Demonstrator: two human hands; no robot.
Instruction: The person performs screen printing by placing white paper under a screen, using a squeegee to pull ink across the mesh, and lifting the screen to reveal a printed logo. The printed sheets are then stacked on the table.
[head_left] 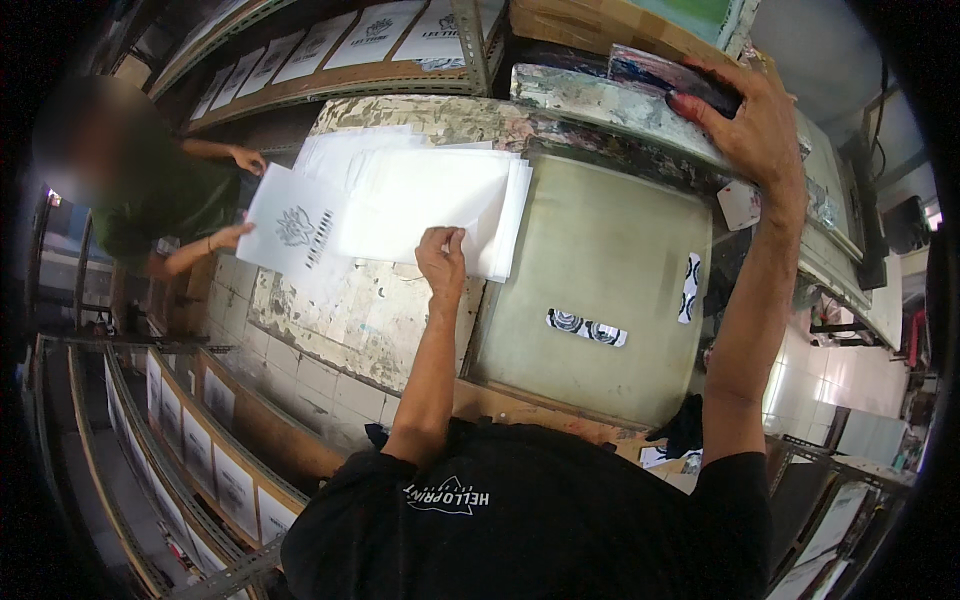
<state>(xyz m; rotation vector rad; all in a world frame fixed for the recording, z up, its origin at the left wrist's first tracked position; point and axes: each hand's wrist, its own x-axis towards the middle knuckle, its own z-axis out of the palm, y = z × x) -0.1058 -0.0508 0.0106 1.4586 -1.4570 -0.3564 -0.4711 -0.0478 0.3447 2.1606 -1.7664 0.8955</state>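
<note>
My left hand (440,262) is closed in a pinch on the lifted corner of a blank white sheet (430,195), the top one of a loose stack. Faint curling shows where that corner rises off the sheets below. At the upper right, my right hand (745,125), its fingertips stained red, wraps over the paint-smeared bar of a screen-printing frame (590,108). A dark reddish, stained board (655,78) stands against the bar beside my fingers; part of my grip is hidden. Between my arms lies a pale greenish, flat printing plate (600,260) bearing two black-and-white patterned strips.
At the left, a co-worker's hands (240,235) hold a white sheet with a black print (290,225) beside the stack. Racks with printed sheets stand at the upper left (375,35) and lower left (235,480). A paint-flecked table (330,320) supports the stack.
</note>
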